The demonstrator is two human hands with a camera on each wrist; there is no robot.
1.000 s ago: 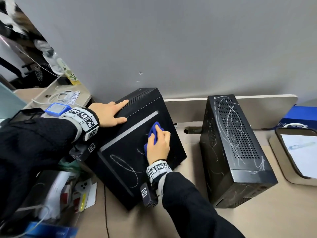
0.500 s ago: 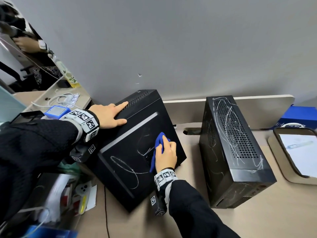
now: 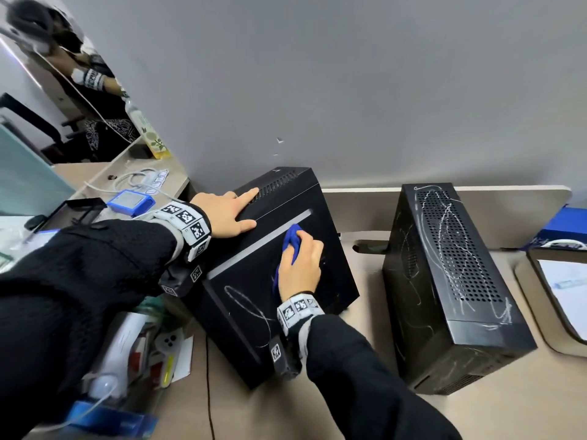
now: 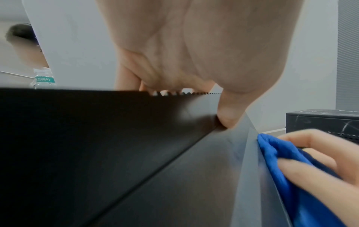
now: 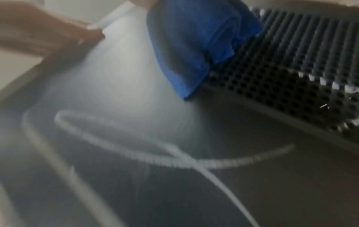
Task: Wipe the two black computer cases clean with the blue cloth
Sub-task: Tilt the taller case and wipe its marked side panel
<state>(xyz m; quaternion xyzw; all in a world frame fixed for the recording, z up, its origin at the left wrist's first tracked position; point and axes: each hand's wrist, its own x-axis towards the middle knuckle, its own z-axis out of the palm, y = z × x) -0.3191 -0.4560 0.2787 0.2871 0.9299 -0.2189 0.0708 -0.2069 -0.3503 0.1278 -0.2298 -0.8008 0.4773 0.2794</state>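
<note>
Two black computer cases stand on the desk. The left case (image 3: 305,198) is tilted, and its side panel bears a white chalk loop (image 3: 244,306). My left hand (image 3: 228,214) rests on its upper edge with the fingers straight near the vent slots. My right hand (image 3: 301,268) holds the bunched blue cloth (image 3: 292,239) and presses it on the panel just below the silver strip. The right case (image 3: 457,281) stands apart, covered in white scribbles. The left wrist view shows the left hand (image 4: 204,53) and the cloth (image 4: 281,161). In the blurred right wrist view the cloth (image 5: 190,46) lies beside a perforated vent (image 5: 281,69).
A grey wall (image 3: 349,90) stands right behind both cases. Left of the tilted case are a blue device (image 3: 130,201), cables, a bottle (image 3: 146,128) and a cluttered bin (image 3: 136,354). A board with paper (image 3: 562,290) and a blue box (image 3: 565,223) lie at the right.
My right hand slid the cloth down and to the right on the panel, then back up to the silver strip. Most of the chalk marks there are gone. The left hand has stayed put.
</note>
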